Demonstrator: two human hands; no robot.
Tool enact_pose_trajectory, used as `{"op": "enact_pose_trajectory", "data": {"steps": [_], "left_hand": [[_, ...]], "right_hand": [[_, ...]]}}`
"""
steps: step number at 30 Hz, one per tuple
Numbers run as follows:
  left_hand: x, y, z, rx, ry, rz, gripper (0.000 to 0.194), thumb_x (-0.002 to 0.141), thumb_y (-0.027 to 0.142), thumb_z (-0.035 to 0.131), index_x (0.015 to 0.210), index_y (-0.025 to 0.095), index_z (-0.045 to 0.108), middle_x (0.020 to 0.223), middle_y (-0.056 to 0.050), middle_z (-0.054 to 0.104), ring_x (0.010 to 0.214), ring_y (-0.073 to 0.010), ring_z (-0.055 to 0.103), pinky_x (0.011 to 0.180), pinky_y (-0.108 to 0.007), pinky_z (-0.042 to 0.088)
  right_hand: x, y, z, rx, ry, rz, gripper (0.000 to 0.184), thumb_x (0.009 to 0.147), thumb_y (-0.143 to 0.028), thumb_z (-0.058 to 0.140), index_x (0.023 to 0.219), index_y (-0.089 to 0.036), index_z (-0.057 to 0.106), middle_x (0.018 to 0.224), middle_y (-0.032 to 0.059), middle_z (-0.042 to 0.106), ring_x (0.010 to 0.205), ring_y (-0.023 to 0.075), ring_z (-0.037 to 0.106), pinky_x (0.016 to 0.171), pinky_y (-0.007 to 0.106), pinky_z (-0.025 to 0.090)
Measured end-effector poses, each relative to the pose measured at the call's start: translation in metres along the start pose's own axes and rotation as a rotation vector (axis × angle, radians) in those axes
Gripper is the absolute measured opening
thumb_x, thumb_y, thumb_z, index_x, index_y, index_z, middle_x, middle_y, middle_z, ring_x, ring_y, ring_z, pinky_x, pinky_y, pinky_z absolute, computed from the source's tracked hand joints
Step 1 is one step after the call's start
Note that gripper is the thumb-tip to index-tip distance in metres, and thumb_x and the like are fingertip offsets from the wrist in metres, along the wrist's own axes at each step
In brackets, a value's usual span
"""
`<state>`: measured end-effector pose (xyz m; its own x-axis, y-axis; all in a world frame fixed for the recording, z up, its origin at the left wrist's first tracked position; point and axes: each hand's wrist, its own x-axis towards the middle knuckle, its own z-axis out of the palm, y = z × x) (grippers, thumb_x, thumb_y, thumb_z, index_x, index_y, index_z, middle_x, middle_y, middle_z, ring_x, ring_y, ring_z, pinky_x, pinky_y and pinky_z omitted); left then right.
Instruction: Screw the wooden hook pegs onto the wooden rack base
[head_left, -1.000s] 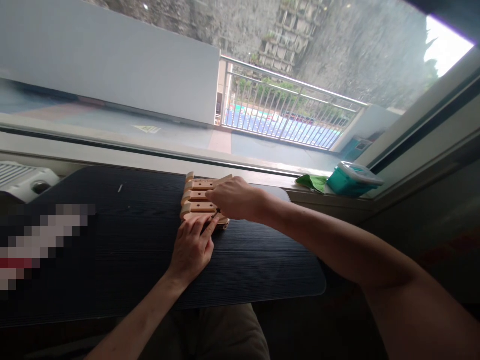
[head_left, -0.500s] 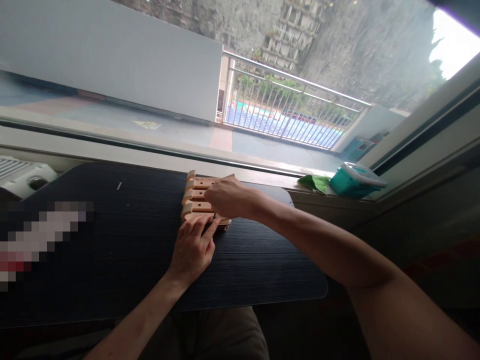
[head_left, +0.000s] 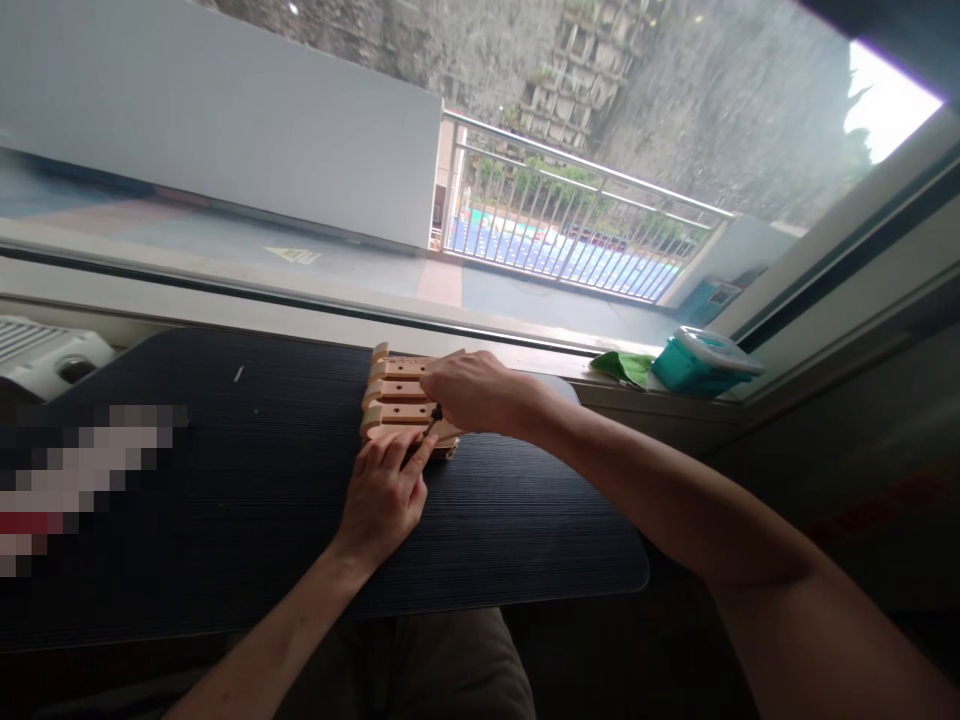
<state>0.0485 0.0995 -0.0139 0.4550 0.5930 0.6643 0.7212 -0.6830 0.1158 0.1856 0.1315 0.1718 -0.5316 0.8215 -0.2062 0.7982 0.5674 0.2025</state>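
The left hand (head_left: 384, 495) lies with fingers extended and slightly parted, pressing the near edge of the slatted wooden piece (head_left: 409, 411); the right hand (head_left: 480, 392) is curled closed around a thin dark tool (head_left: 436, 412) (mostly hidden in the fist). The wooden piece sits at the far side of the dark counter (head_left: 510, 530). It looks stiff, fairly light, smooth but not slippery, and hardly fragile; its thick outer edges seem the best hold. Beyond, a teal box (head_left: 697, 367) stands on the windowsill (head_left: 551, 363).

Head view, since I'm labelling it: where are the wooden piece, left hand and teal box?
Wooden piece (head_left: 409, 411): head view, on a slat.
Left hand (head_left: 383, 490): head view, back of the hand.
Teal box (head_left: 699, 370): head view, side wall.
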Motion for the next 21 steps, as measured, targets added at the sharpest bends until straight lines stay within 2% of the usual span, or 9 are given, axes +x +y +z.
{"op": "enact_pose_trajectory", "data": {"steps": [5,12,17,21], "left_hand": [[0.0,0.0,0.0,-0.009,-0.016,-0.004,0.047,0.082,0.009,0.052,0.128,0.016,0.055,0.125,-0.012,0.057,0.118,-0.0294,0.048,0.101,-0.047,0.041],[-0.001,-0.002,0.002,-0.016,0.005,0.006,0.046,0.081,0.009,0.052,0.127,0.016,0.056,0.124,-0.012,0.057,0.116,-0.0294,0.049,0.101,-0.047,0.041],[0.0,0.0,0.001,0.0,0.024,0.015,0.045,0.081,0.009,0.051,0.126,0.017,0.056,0.123,-0.013,0.057,0.115,-0.0293,0.05,0.1,-0.047,0.043],[0.001,0.0,0.001,0.005,0.029,0.015,0.046,0.081,0.008,0.051,0.126,0.016,0.056,0.122,-0.013,0.057,0.115,-0.0291,0.051,0.099,-0.046,0.043]], "right_hand": [[-0.001,-0.003,0.0,-0.005,0.0,-0.021,0.017,0.084,-0.008,0.05,0.083,-0.013,0.067,0.087,0.0104,0.07,0.083,0.0208,0.065,0.06,0.027,0.039],[0.009,-0.002,0.009,0.017,0.021,-0.07,0.019,0.088,-0.015,0.048,0.081,-0.012,0.066,0.081,0.011,0.071,0.078,0.0198,0.065,0.061,0.027,0.042],[0.015,-0.005,0.011,0.011,0.035,-0.044,0.018,0.088,-0.017,0.047,0.086,-0.014,0.065,0.087,0.0118,0.071,0.082,0.022,0.066,0.06,0.028,0.044],[0.01,-0.006,0.006,0.044,0.061,-0.009,0.019,0.088,-0.018,0.047,0.096,-0.014,0.063,0.095,0.0109,0.071,0.085,0.0229,0.066,0.06,0.03,0.043]]}}
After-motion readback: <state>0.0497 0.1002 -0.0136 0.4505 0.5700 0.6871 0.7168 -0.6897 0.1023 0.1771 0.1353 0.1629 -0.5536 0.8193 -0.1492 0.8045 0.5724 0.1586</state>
